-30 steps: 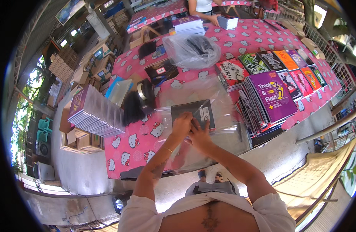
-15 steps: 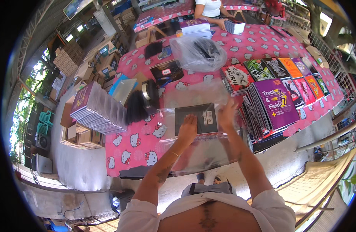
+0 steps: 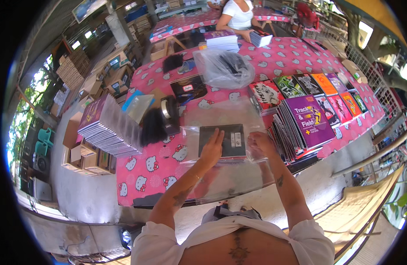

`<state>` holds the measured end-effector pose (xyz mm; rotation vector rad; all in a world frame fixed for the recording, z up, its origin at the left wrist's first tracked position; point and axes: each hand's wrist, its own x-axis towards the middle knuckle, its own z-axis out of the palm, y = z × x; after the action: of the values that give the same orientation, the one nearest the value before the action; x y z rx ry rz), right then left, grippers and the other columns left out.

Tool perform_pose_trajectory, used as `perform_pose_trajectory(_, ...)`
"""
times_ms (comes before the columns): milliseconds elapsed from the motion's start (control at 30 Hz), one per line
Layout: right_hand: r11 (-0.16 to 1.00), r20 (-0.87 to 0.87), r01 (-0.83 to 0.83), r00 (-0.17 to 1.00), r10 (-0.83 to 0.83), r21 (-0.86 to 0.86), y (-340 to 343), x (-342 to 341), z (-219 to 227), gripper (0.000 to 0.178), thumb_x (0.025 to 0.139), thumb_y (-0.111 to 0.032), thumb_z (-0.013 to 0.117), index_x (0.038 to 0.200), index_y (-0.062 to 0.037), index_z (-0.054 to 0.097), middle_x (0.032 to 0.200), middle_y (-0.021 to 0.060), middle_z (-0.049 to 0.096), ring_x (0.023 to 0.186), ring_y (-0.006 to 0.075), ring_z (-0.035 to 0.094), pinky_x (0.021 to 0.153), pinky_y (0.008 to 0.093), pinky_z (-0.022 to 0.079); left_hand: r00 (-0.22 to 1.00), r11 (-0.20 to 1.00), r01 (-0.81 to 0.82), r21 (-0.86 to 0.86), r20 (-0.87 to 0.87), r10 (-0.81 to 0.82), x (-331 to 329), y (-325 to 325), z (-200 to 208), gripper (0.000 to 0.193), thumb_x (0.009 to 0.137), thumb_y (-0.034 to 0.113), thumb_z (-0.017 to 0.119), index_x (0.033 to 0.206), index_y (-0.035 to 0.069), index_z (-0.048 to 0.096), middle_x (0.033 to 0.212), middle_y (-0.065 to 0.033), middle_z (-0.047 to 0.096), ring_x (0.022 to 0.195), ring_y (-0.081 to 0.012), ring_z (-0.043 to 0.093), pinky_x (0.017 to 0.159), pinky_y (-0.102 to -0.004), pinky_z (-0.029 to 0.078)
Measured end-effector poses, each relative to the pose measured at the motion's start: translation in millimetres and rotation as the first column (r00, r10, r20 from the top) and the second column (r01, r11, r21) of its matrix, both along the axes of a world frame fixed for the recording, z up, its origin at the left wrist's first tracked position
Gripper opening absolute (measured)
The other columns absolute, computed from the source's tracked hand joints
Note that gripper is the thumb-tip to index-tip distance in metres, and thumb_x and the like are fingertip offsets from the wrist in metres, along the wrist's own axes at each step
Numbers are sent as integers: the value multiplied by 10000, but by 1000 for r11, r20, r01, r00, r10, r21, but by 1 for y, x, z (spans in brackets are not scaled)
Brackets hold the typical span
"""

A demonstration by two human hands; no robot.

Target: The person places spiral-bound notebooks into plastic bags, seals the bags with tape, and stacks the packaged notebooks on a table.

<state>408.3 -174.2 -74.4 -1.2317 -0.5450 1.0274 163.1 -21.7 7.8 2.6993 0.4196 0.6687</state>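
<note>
1. head view: a black notebook (image 3: 226, 145) lies flat among clear plastic sheets (image 3: 232, 174) on the near side of the pink table (image 3: 155, 187), between the stack of bagged notebooks (image 3: 110, 128) on the left and the pile of spiral notebooks (image 3: 308, 119) on the right.
2. the hands are apart: the left hand (image 3: 211, 148) rests, fingers extended, on the notebook's left half; the right hand (image 3: 261, 143) is curled just beside its right edge, over the plastic. whether it pinches any film, i cannot tell.
3. the step in hand looks like steadying the notebook while the plastic is straightened around it.
4. the next move probably calls for firm left-hand pressure and a clean right-hand hold on the loose film.
5. the notebook's long axis runs left to right; its white label (image 3: 236, 139) sits on the right half, lengthwise near to far. which edge is bound is unclear.
</note>
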Motion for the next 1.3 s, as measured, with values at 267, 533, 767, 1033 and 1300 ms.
perform_pose_trajectory(267, 973, -179, -197, 968, 174, -120, 34, -9, 20, 155, 943, -152, 572, 1088, -103, 595, 881, -9, 603, 743, 96, 589, 487, 220, 393, 992, 994, -98, 58, 80, 93, -10, 16, -6, 292, 861, 62, 632, 1150, 29, 620, 1346, -199, 513, 1055, -382, 621, 844, -454, 553)
perform_pose_trajectory(533, 848, 944, 427, -45, -326, 313, -5, -98, 104, 187, 922, -237, 618, 1016, -75, 621, 916, 80, 622, 827, 271, 600, 724, 436, 471, 978, 983, -170, -73, 108, 177, -20, 17, 1, 216, 855, 102, 647, 1060, 33, 655, 1100, -135, 642, 1037, -335, 623, 876, -421, 533)
perform_pose_trajectory(767, 994, 992, 39, -61, 107, -104, 12, -205, 78, 552, 799, -456, 708, 1263, -164, 639, 1443, 125, 456, 1407, 358, 352, 998, 789, 241, 995, 998, -47, 48, 88, 43, -3, 18, 17, 175, 890, 84, 607, 1034, 34, 692, 1122, -159, 679, 1019, -371, 658, 875, -445, 548)
perform_pose_trajectory(1033, 974, 968, 60, -109, 226, -220, 34, -197, 56, 657, 809, -441, 701, 1391, -184, 535, 1483, 117, 433, 1444, 373, 308, 963, 868, 121, 980, 987, -134, 89, 158, 119, -13, -1, -11, 233, 838, 76, 589, 1062, 34, 640, 1061, -158, 681, 1018, -362, 646, 825, -458, 548)
perform_pose_trajectory(1300, 994, 730, -33, 681, -57, 109, 33, -143, 53, 820, 716, -241, 789, 1432, -118, 409, 1429, 157, 342, 1401, 318, 331, 1114, 698, 135, 997, 997, -32, 70, 67, 27, -9, 2, -12, 312, 823, 62, 549, 1106, -56, 609, 1177, -248, 621, 1166, -388, 571, 1040, -448, 448)
